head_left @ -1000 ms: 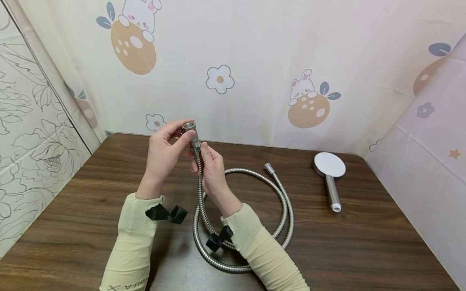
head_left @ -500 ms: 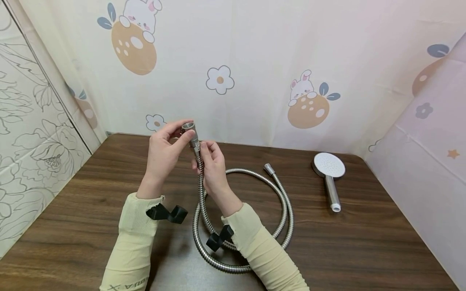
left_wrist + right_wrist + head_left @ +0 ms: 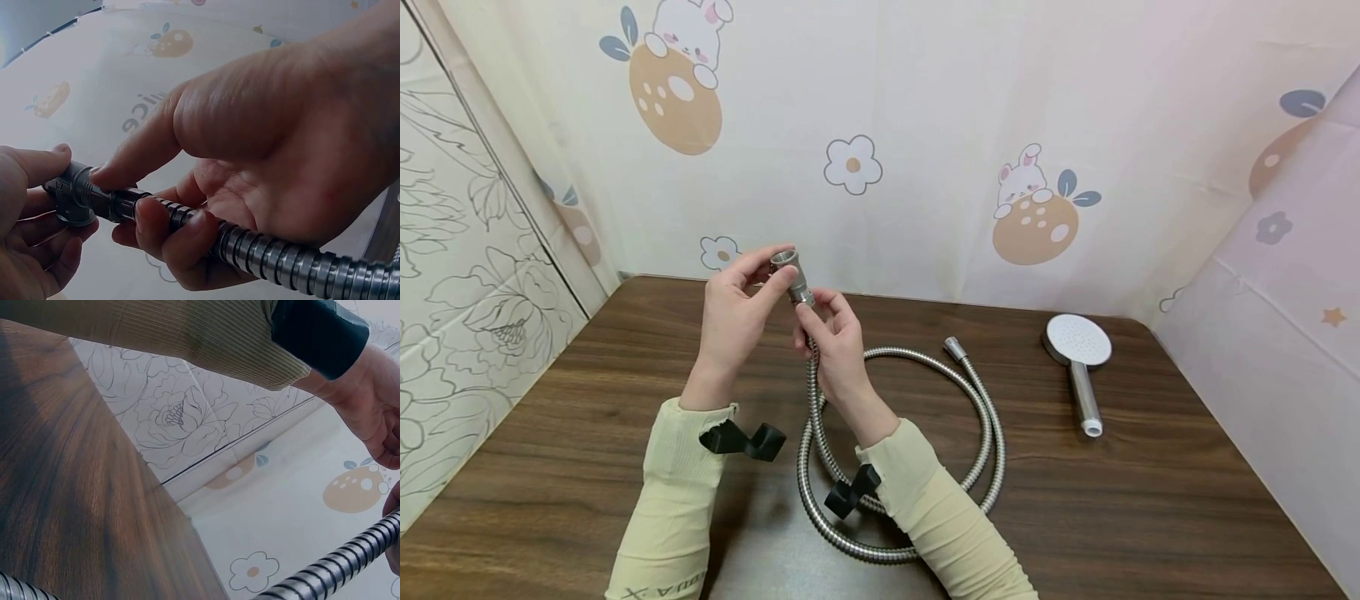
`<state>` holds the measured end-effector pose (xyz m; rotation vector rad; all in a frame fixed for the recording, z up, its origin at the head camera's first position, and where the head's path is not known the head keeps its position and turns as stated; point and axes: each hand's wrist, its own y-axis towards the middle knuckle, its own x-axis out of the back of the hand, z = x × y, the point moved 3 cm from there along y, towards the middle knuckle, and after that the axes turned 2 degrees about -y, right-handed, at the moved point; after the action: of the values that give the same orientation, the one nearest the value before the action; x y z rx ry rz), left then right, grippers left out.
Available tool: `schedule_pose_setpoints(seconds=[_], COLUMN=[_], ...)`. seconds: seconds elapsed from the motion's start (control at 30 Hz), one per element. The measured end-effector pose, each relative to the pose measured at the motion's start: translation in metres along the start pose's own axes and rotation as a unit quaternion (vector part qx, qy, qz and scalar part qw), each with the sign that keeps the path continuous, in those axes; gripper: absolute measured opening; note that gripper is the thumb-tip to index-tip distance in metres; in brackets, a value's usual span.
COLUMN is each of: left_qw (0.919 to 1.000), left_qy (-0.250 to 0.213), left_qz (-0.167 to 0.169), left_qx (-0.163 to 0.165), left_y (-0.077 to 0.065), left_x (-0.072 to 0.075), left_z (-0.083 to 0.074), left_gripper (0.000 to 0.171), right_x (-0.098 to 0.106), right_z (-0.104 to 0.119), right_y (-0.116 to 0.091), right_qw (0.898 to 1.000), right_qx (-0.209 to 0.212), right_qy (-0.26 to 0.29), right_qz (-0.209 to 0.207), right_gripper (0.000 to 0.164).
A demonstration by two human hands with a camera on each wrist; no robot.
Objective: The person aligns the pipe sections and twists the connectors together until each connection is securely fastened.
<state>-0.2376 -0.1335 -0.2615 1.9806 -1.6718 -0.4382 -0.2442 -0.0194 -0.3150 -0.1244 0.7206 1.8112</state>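
In the head view my left hand point(image 3: 735, 321) pinches a grey metal fitting point(image 3: 797, 282) between thumb and fingers, its threaded opening facing up. The left wrist view shows this fitting point(image 3: 70, 187) has a side branch. My right hand point(image 3: 838, 350) grips the ribbed metal shower hose point(image 3: 868, 552) just below. Its thumb presses on the joint where hose and fitting meet. In the left wrist view, several right-hand fingers curl round the hose point(image 3: 275, 258) behind its nut. The rest of the hose lies coiled on the table.
A shower head point(image 3: 1078, 350) with a white face and metal handle lies on the right of the wooden table point(image 3: 1165, 500). The hose's free end point(image 3: 955, 347) points toward the back. A patterned curtain point(image 3: 925, 108) hangs along the table's back edge.
My right thumb has moved from upright beside the hose to lying across the joint below the fitting. The fitting has tilted slightly left. The shower head and coiled hose stay put.
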Motion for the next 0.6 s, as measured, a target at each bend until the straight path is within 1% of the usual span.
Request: schedule_pose_setpoints(seconds=[0.13,0.37,0.47,0.6], left_qw=[1.0,0.9989,0.9986,0.9985], left_qy=[-0.006,-0.032,-0.03,-0.022], left_qz=[0.006,0.031,0.036,0.041], left_qx=[-0.001,-0.017,-0.023,-0.028], left_y=[-0.0002,0.0001,-0.0001,-0.0012], left_x=[-0.0007,-0.0047,-0.006,-0.0061], left_z=[0.0002,0.0015,0.0014,0.0006], left_gripper=[0.029,0.032,0.032,0.032], right_x=[-0.0004,-0.0002,-0.0004,-0.001], right_z=[-0.0005,-0.0009,-0.0013,-0.0026], right_y=[0.0003,-0.0002,-0.0003,-0.0002], right_qw=[1.0,1.0,1.0,1.0], right_qx=[0.002,0.001,0.0,-0.005], right_qy=[0.002,0.002,-0.006,-0.022], right_qz=[0.006,0.007,0.008,0.011], right_gripper=[0.012,0.015,0.02,0.033])
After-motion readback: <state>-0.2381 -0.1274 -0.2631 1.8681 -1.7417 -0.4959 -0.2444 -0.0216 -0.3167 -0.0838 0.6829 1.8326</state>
